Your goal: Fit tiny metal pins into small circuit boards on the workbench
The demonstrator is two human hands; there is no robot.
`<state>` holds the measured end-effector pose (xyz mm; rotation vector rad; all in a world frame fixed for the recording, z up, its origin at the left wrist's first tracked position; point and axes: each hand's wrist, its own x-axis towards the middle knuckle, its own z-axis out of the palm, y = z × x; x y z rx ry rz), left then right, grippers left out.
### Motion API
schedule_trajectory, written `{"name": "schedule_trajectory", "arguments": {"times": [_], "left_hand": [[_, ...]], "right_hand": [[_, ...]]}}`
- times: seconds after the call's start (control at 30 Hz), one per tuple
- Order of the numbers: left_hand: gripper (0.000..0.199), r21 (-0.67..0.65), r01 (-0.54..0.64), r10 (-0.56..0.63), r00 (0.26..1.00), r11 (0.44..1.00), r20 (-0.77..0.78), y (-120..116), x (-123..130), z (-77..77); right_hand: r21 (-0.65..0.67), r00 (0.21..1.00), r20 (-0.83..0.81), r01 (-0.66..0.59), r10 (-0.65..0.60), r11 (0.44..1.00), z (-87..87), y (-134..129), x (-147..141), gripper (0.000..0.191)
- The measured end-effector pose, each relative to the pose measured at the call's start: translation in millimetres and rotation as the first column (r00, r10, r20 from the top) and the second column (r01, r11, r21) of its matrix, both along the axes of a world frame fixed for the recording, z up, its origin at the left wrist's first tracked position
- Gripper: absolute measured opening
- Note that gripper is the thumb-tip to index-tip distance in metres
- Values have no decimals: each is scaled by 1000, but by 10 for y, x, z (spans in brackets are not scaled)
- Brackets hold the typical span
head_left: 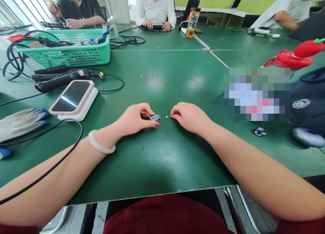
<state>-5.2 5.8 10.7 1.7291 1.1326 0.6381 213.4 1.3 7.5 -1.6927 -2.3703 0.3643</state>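
My left hand (137,119), with a white bangle (100,142) on its wrist, pinches a small flat piece with a blue-and-white sparkling pattern (155,117) between thumb and fingers. Its exact kind is too small to tell. Across a short gap, my right hand (189,115) is closed on a tiny slim pale metal piece with a slot-like outline (168,117). Its other end is hidden by my fingertips. The two pieces are apart, both just above or at the green table (177,166).
On the left are a phone (73,97) on a white box, black handheld tools (63,80), gloves (20,124) and a green basket (76,54). A cable crosses my left forearm. At right lie a shiny ring-like object (260,132) and a dark bag (307,98). Several people sit opposite.
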Motion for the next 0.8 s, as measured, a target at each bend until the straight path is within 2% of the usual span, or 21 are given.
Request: {"name": "schedule_trajectory", "arguments": {"times": [0.13, 0.4, 0.6, 0.8], "left_hand": [[33, 13, 21, -21, 1000, 1000, -8, -9, -1, 0], [33, 48, 38, -35, 998, 998, -46, -9, 0, -6], [33, 74, 40, -36, 998, 996, -51, -6, -4, -7], [32, 126, 51, -36, 993, 991, -116, -20, -5, -10]], "right_hand": [[53, 1000, 5, -23, 23, 998, -42, 6, 1, 15], [55, 1000, -8, -22, 23, 998, -65, 10, -36, 14], [144, 987, -160, 26, -3, 989, 9, -71, -128, 14], [216, 968, -216, -76, 123, 973, 35, -210, -272, 15]]}}
